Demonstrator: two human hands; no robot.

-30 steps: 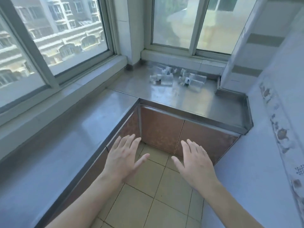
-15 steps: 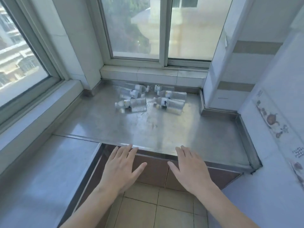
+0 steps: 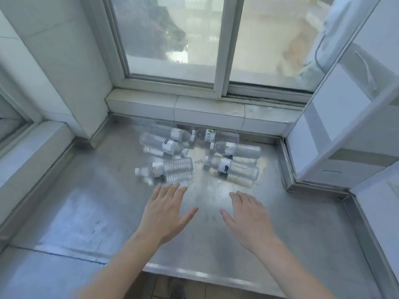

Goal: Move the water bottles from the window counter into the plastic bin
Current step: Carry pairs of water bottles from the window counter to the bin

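Several clear water bottles with white labels lie on their sides on the steel window counter (image 3: 90,203), below the window sill. The nearest left bottle (image 3: 166,168) lies just beyond the fingertips of my left hand (image 3: 166,212). The nearest right bottle (image 3: 234,168) lies a little past my right hand (image 3: 246,219). More bottles lie behind: one at back left (image 3: 170,133), one under it (image 3: 162,144), one at back right (image 3: 218,135), one beside it (image 3: 237,149). Both hands hover palm down, fingers spread, holding nothing. No plastic bin is in view.
A tiled sill (image 3: 207,113) and the window (image 3: 222,46) close the back. A white wall corner (image 3: 64,61) stands at the left, a tiled wall (image 3: 349,126) at the right. The counter has a raised steel rim (image 3: 288,160) on the right.
The view has closed in on the counter. Both hands moved forward from over the floor to above the steel surface, close to the bottles.
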